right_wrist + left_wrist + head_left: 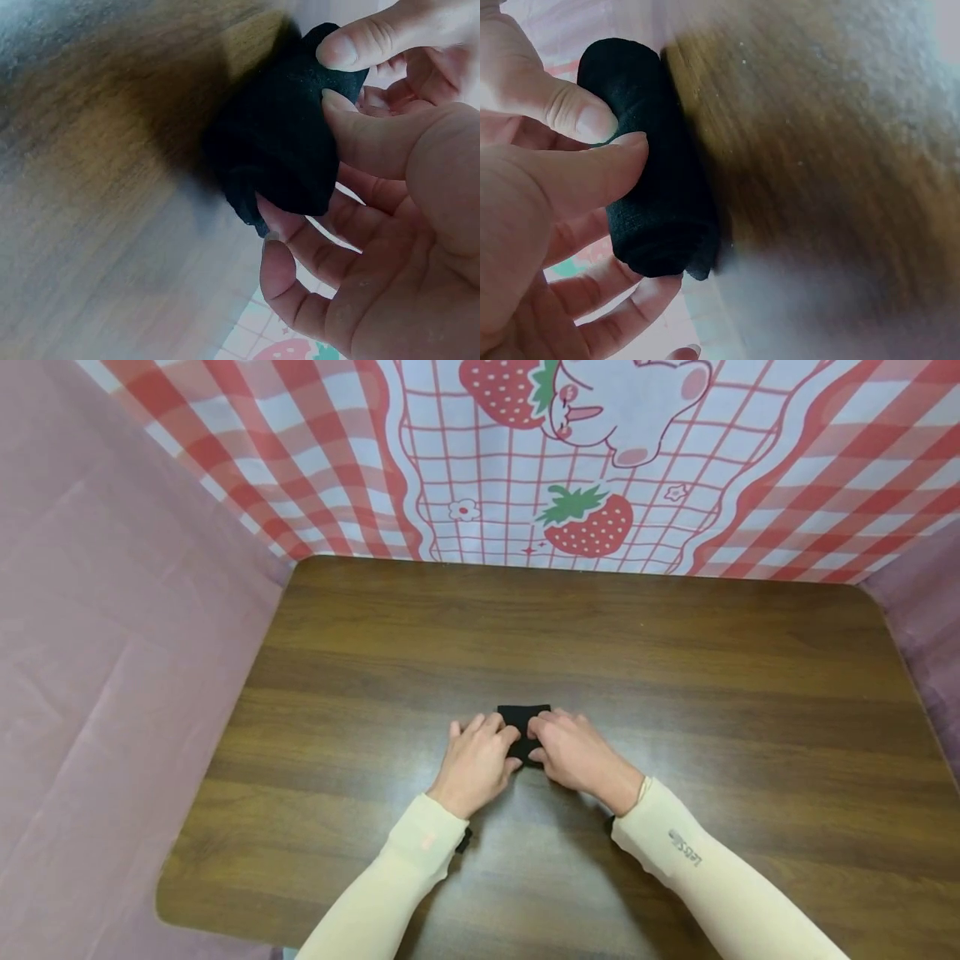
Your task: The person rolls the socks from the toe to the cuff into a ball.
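Observation:
A small piece of black cloth (pixel 524 714), folded into a compact bundle, lies at the middle of the wooden table. My left hand (pixel 476 760) grips its left side, and my right hand (pixel 577 750) grips the right. In the left wrist view the black cloth (pixel 664 184) looks like a thick roll with layered edges at its end. Both thumbs press on its near face there, tips close together, while fingers curl behind it. The right wrist view shows a loose corner of the black cloth (pixel 270 127) beside the right hand's fingertips.
The brown wooden table (pixel 600 643) has rounded corners. Behind it hangs a red-and-white checked curtain (pixel 322 452) with strawberries. Pinkish cloth (pixel 127 610) covers the left side, and more hangs at the right. Pale yellow sleeves (pixel 697 860) cover both forearms.

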### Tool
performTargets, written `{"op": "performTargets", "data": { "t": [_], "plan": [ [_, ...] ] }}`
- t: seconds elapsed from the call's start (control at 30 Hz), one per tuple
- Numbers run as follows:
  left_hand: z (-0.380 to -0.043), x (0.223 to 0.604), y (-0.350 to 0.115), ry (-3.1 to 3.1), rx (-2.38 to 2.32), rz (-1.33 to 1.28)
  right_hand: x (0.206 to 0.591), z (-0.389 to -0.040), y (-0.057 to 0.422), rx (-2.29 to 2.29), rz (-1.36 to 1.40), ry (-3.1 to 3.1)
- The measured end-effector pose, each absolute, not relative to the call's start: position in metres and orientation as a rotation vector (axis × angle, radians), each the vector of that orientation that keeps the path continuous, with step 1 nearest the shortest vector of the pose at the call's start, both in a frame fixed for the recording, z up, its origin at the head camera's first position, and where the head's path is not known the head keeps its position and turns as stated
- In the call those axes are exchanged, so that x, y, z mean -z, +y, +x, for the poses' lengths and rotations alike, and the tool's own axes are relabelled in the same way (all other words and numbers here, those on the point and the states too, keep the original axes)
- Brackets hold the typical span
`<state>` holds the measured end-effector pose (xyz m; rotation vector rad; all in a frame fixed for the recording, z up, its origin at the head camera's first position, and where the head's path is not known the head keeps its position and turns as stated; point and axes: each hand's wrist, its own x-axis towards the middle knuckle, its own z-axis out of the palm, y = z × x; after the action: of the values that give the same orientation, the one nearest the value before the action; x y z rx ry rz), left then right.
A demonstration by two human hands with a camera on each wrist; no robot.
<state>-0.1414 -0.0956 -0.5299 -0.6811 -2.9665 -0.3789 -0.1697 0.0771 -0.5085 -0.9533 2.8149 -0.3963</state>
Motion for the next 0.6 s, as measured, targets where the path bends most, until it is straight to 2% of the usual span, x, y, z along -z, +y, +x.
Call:
{"op": "performTargets", "data": {
  "t": [0.6],
  "plan": [
    [-0.1412, 0.535, -0.097, -2.899, 0.491, -0.714, 0.5052, -0.1692, 0.0774, 0.365, -1.035, 2.844]
  ]
}}
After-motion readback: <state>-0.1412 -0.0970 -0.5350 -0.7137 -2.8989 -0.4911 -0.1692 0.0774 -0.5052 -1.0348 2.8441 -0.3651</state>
